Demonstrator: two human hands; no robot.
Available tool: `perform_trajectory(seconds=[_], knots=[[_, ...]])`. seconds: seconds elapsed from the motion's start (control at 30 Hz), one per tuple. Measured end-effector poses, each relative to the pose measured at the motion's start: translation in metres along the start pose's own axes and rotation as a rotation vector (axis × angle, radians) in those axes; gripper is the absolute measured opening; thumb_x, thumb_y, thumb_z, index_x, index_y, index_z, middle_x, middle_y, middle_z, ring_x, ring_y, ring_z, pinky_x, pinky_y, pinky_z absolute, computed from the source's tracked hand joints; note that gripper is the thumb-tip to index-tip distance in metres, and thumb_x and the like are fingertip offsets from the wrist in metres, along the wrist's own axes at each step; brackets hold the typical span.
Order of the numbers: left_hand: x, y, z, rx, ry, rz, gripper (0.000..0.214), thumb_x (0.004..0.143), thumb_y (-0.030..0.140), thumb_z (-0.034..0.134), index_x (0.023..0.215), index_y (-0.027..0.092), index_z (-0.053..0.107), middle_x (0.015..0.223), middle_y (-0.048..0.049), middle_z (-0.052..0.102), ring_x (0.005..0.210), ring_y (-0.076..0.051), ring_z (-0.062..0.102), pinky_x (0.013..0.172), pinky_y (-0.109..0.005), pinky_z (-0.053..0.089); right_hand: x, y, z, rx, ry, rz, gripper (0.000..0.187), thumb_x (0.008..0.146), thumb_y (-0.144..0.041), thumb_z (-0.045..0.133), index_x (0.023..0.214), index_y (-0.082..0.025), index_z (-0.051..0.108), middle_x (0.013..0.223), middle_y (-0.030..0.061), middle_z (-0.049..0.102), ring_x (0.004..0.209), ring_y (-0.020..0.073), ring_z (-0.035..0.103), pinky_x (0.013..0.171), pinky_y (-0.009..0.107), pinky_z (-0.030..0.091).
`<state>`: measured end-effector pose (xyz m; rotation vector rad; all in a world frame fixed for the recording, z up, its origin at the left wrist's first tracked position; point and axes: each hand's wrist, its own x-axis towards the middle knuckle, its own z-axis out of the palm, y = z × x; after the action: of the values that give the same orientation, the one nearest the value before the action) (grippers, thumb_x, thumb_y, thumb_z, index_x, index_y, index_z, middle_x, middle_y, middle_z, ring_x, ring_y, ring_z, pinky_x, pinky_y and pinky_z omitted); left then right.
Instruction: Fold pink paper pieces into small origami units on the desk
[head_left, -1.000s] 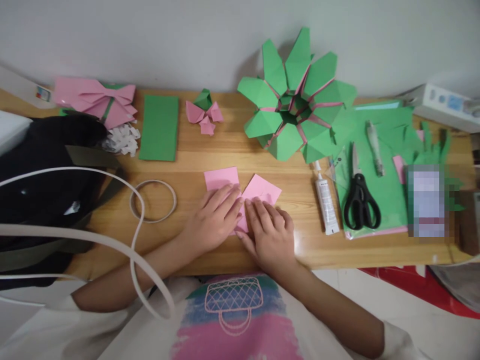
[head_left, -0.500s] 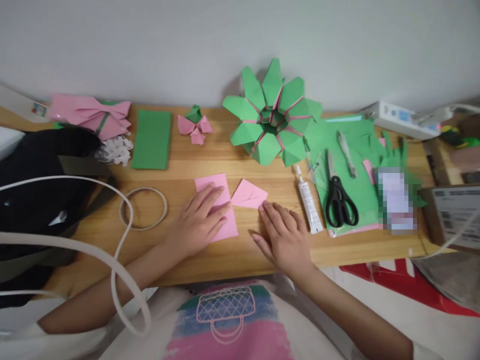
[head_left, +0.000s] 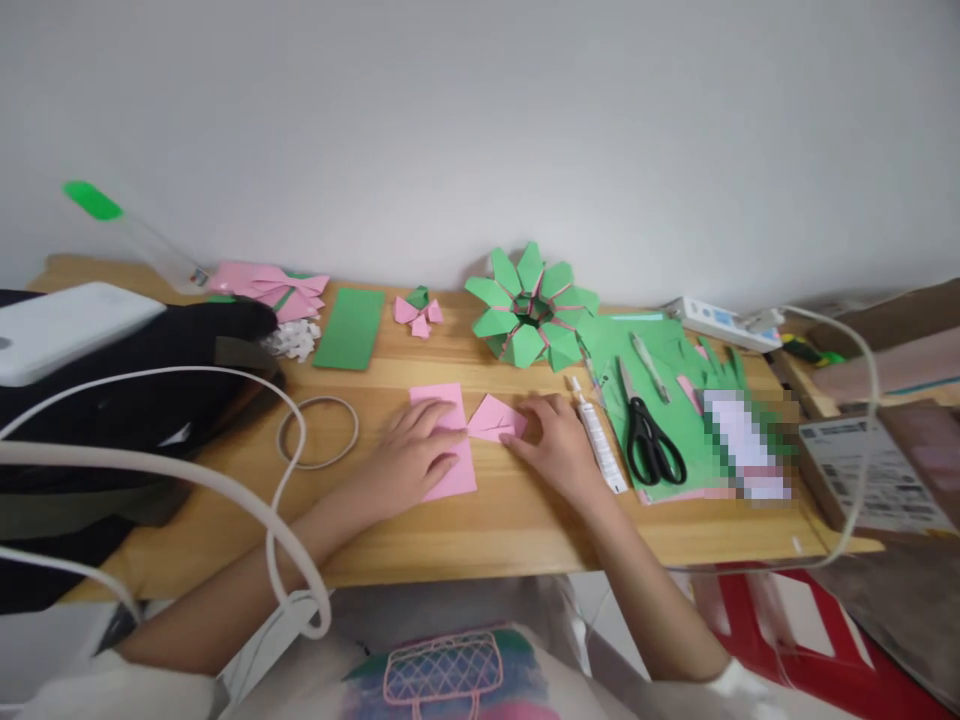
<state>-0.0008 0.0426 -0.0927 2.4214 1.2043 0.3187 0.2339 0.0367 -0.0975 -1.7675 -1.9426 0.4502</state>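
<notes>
My left hand lies flat with fingers spread on a pink paper sheet on the wooden table. My right hand rests with its fingers touching the right edge of a small folded pink piece that lies beside the sheet. Whether its fingers pinch that piece is unclear. A white glue tube lies just right of my right hand.
Black scissors and a pen lie on green paper at the right. A green and pink folded paper flower stands at the back. A tape ring, a green sheet, pink bows, a black bag and white cables lie left.
My right hand moved up from the bare table to the small folded pink piece. The left hand stayed on the pink sheet. The view tilted up and pulled back.
</notes>
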Motion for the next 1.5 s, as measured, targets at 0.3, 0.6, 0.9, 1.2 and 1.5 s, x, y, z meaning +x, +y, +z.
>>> perform_trajectory(seconds=[0.3, 0.6, 0.9, 1.2, 1.5], knots=[[0.018, 0.02, 0.0, -0.157, 0.095, -0.131, 0.036, 0.077, 0.015, 0.07, 0.112, 0.012, 0.062, 0.121, -0.0171, 0.057, 0.122, -0.035, 0.047, 0.105, -0.054, 0.034, 0.009, 0.002, -0.002, 0.329, -0.135, 0.078, 0.014, 0.061, -0.02, 0.07, 0.074, -0.019, 0.063, 0.064, -0.0024, 0.059, 0.059, 0.0148, 0.054, 0.058, 0.028, 0.042], [0.019, 0.032, 0.003, -0.75, 0.102, -0.125, 0.015, 0.082, 0.03, 0.065, 0.083, 0.015, 0.064, 0.079, -0.005, 0.07, 0.074, -0.017, 0.066, 0.071, -0.031, 0.054, -0.037, -0.024, -0.021, 0.723, -0.017, 0.037, 0.034, 0.078, -0.031, 0.063, 0.109, -0.021, 0.055, 0.074, -0.0009, 0.065, 0.066, 0.015, 0.063, 0.065, 0.029, 0.048], [-0.016, 0.059, -0.002, -1.111, 0.235, -0.204, 0.029, 0.075, 0.041, 0.07, 0.084, 0.013, 0.065, 0.07, -0.004, 0.07, 0.053, -0.012, 0.063, 0.054, -0.024, 0.054, -0.073, -0.054, -0.034, 0.995, -0.009, 0.179, 0.038, 0.078, -0.042, 0.071, 0.108, -0.02, 0.061, 0.066, -0.0017, 0.067, 0.059, 0.0132, 0.061, 0.061, 0.028, 0.052], [-0.019, 0.075, 0.002, -1.134, 0.575, -0.268, 0.025, 0.078, 0.035, 0.066, 0.095, 0.018, 0.062, 0.07, 0.0025, 0.061, 0.06, -0.011, 0.06, 0.052, -0.02, 0.054, -0.081, -0.066, -0.034, 1.003, -0.135, 0.148, 0.028, 0.08, -0.045, 0.068, 0.08, -0.018, 0.072, 0.062, 0.0024, 0.07, 0.056, 0.0143, 0.063, 0.058, 0.027, 0.053], [-0.029, 0.083, -0.021, -1.072, 0.476, -0.15, 0.019, 0.077, 0.028, 0.067, 0.092, 0.017, 0.066, 0.071, 0.0005, 0.065, 0.058, -0.011, 0.06, 0.051, -0.019, 0.051, -0.092, -0.076, -0.038, 1.004, -0.023, 0.124, 0.024, 0.08, -0.043, 0.069, 0.074, -0.019, 0.069, 0.062, -0.0002, 0.065, 0.056, 0.0121, 0.056, 0.055, 0.023, 0.047]])
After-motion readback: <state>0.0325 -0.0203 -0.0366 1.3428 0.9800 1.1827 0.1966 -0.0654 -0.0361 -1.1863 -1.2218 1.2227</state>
